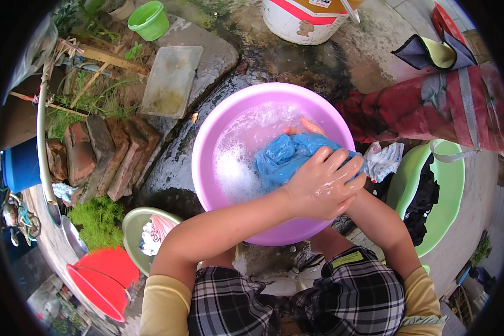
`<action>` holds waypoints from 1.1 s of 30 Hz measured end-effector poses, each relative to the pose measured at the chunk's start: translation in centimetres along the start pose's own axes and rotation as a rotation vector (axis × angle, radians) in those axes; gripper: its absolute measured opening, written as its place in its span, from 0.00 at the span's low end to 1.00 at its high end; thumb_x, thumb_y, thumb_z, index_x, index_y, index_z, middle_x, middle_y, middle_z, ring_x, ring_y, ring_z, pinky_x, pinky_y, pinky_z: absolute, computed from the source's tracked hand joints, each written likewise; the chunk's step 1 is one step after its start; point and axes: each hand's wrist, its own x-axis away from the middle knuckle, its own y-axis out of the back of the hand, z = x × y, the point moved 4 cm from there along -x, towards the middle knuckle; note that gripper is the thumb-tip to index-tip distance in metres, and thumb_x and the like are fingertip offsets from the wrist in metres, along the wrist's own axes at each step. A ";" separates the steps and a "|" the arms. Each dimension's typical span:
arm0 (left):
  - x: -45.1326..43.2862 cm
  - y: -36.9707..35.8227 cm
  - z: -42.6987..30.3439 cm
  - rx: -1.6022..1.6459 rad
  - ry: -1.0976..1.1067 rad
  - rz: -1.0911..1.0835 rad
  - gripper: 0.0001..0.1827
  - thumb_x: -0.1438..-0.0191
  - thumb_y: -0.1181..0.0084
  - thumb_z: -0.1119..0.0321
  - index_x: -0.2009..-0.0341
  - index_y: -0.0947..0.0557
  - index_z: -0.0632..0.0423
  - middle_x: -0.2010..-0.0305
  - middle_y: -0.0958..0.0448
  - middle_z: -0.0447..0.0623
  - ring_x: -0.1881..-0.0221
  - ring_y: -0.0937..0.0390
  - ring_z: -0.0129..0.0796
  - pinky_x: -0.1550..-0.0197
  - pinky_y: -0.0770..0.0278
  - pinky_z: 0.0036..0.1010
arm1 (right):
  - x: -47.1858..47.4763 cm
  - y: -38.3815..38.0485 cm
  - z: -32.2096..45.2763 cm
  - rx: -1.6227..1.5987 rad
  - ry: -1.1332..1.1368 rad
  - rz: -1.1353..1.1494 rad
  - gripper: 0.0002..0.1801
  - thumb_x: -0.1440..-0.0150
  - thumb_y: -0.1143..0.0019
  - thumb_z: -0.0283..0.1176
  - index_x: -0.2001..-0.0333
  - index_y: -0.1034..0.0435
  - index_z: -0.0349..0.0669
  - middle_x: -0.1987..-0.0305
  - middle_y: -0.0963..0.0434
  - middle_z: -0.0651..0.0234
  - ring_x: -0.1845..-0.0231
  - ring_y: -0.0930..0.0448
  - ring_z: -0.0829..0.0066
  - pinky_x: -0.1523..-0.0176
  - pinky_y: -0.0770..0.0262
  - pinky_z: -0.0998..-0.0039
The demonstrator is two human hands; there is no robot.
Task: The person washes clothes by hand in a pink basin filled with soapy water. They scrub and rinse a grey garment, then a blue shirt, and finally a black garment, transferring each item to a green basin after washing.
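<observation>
A wet blue cloth (283, 157) is held over soapy water in a pink plastic basin (201, 168). My left hand (325, 180) lies on top, its wet fingers curled over the right end of the cloth and against my right wrist. My right hand (313, 127) is mostly hidden beneath the cloth and my left hand; a few of its fingertips show at the cloth's far edge. White foam (235, 168) floats at the basin's left side.
Right stand a green tub (453, 201) with dark cloth and a red bag-like covering (403, 105). Left are stacked bricks (126, 155), an olive basin (130, 227) and a red bucket (105, 281). A large white bucket (294, 25) stands beyond, on wet ground.
</observation>
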 end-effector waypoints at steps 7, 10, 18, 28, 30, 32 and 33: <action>2.3 2.0 7.2 0.013 0.399 -0.050 0.13 0.52 0.43 0.60 0.76 0.28 0.54 0.76 0.30 0.51 0.77 0.30 0.50 0.73 0.31 0.41 | 1.2 0.8 -2.3 0.223 0.470 -0.389 0.23 0.39 0.60 0.50 0.52 0.33 0.43 0.55 0.26 0.66 0.59 0.23 0.70 0.54 0.26 0.67; 3.6 2.3 9.2 -0.061 0.453 -0.062 0.13 0.47 0.48 0.60 0.75 0.27 0.55 0.79 0.30 0.53 0.78 0.31 0.55 0.71 0.30 0.44 | 2.2 -2.0 -1.2 0.415 0.442 -0.677 0.18 0.40 0.56 0.45 0.59 0.30 0.41 0.65 0.26 0.70 0.64 0.25 0.79 0.58 0.27 0.76; 9.2 2.0 12.9 -0.496 0.808 0.265 0.16 0.44 0.54 0.53 0.60 0.25 0.51 0.52 0.31 0.55 0.52 0.33 0.49 0.53 0.35 0.43 | 4.2 -1.2 5.3 1.499 0.939 -0.803 0.19 0.47 0.42 0.41 0.61 0.34 0.37 0.68 0.28 0.63 0.67 0.25 0.71 0.61 0.30 0.69; 9.9 -0.1 13.5 -0.387 0.828 0.499 0.25 0.48 0.47 0.49 0.50 0.25 0.49 0.48 0.32 0.63 0.53 0.30 0.54 0.49 0.31 0.37 | -0.4 7.6 3.1 1.850 0.569 -0.665 0.32 0.53 0.38 0.30 0.45 0.41 0.39 0.49 0.33 0.56 0.49 0.29 0.58 0.46 0.33 0.62; 12.9 -0.6 15.1 -0.038 1.142 0.231 0.24 0.47 0.46 0.51 0.50 0.25 0.51 0.55 0.29 0.64 0.58 0.28 0.53 0.50 0.31 0.36 | -1.1 5.9 2.0 0.775 0.468 -0.413 0.29 0.49 0.45 0.31 0.44 0.42 0.35 0.45 0.33 0.59 0.45 0.30 0.64 0.44 0.33 0.63; 13.0 -1.0 14.7 0.530 1.280 -0.094 0.22 0.48 0.45 0.52 0.56 0.23 0.54 0.69 0.25 0.61 0.61 0.27 0.55 0.55 0.30 0.39 | -1.0 4.2 2.2 0.389 0.369 -0.159 0.28 0.46 0.48 0.37 0.44 0.41 0.37 0.46 0.32 0.60 0.46 0.30 0.65 0.44 0.33 0.63; 10.9 -0.3 13.4 0.374 1.121 -0.030 0.21 0.49 0.45 0.53 0.58 0.22 0.55 0.68 0.26 0.61 0.62 0.27 0.55 0.56 0.30 0.38 | -0.6 3.4 2.5 0.196 0.319 -0.042 0.27 0.44 0.50 0.40 0.44 0.40 0.38 0.47 0.31 0.61 0.46 0.30 0.66 0.43 0.33 0.63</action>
